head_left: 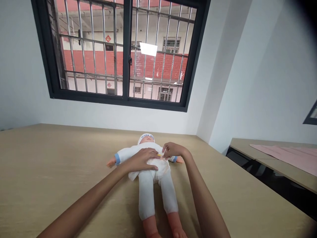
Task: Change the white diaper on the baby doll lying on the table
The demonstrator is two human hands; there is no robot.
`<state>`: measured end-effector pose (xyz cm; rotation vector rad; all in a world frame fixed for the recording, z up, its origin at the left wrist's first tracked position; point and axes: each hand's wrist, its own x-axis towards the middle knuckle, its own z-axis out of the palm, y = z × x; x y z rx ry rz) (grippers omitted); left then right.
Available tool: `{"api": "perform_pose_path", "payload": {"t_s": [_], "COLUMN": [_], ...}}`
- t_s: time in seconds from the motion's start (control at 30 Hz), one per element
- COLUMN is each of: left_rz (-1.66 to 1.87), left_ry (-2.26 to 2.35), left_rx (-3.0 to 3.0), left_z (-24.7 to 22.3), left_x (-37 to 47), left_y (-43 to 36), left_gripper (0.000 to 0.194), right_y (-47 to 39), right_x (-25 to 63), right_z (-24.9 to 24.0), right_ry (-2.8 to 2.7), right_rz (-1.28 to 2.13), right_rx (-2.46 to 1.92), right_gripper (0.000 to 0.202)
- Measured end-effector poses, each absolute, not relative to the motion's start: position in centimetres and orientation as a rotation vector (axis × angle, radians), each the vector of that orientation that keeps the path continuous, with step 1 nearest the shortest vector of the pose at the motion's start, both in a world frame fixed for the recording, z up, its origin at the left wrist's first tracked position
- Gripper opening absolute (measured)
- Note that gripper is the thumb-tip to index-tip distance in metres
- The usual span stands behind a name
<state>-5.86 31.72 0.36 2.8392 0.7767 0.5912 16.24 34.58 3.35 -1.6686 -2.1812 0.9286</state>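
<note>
A baby doll [145, 195] lies on its back on the wooden table, its head towards the window and its feet towards me. It wears a white cap [146, 135], a white top with blue cuffs, white leggings and a white diaper [162, 168]. My left hand [145, 159] rests across the doll's belly and the diaper's front, thumb and fingers apart. At the waist on the right, my right hand [169, 150] has its fingers pinched on the diaper's upper edge. A small yellow strip shows between the hands. The fingertips of my right hand are partly hidden.
The wooden table [61, 178] reaches back to the wall under a barred window [126, 100]. At the right, a second table [244, 148] with a black side carries a pink cloth [289, 155]. A gap separates the two tables.
</note>
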Motion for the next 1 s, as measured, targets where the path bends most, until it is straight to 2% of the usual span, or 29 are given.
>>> {"api": "perform_pose_path", "payload": {"t_s": [0.2, 0.57, 0.9, 1.0], "left_rz": [0.405, 0.395, 0.431, 0.431], "left_ry": [0.726, 0.704, 0.742, 0.741], "left_rx": [2.922, 2.914, 2.895, 2.881], "left_z": [-1.2, -1.1, -0.7, -0.5], "left_x": [-5.6, -5.7, -5.2, -5.2], "left_y": [31.9, 31.9, 31.5, 31.3], "left_gripper": [0.051, 0.047, 0.045, 0.048], "right_y": [33.8, 33.7, 34.2, 34.3], "right_x": [17.0, 16.8, 14.6, 14.8], "right_z": [4.1, 4.2, 3.2, 3.2], "right_ry": [-2.183, -2.23, -2.293, -2.265], "right_rz": [0.814, 0.647, 0.746, 0.813], "right_rx": [-1.699, -1.675, -1.607, -1.597], "right_gripper": [0.03, 0.025, 0.021, 0.025]}}
